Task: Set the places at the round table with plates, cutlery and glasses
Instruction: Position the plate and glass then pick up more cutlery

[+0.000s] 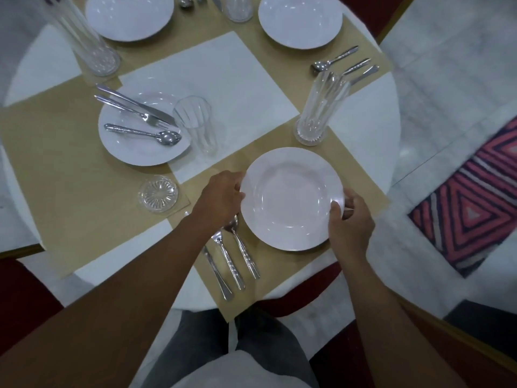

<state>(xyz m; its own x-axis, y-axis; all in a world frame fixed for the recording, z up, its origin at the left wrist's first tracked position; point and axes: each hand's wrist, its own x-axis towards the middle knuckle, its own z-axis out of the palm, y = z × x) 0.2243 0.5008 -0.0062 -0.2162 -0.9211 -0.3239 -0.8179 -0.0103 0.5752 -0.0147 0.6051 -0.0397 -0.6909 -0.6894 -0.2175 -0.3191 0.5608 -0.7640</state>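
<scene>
A white plate [291, 198] lies on the tan mat at the near edge of the round table [372, 152]. My left hand [221, 196] grips its left rim and my right hand [349, 222] grips its right rim, thumb on top. Three pieces of cutlery [232, 259] lie side by side left of the plate, partly under my left wrist. A second plate [120, 147] to the left carries a knife, a fork and a spoon [145, 133], with a glass [197, 124] at its right edge. A tall glass [319, 110] stands beyond the held plate.
Two more plates [128, 16] [299, 21] sit at the far side, with cutlery [344, 64] beside the right one. Another tall glass [92, 43] stands far left and a short glass [158, 194] near my left arm. A patterned rug [475, 203] lies on the floor at right.
</scene>
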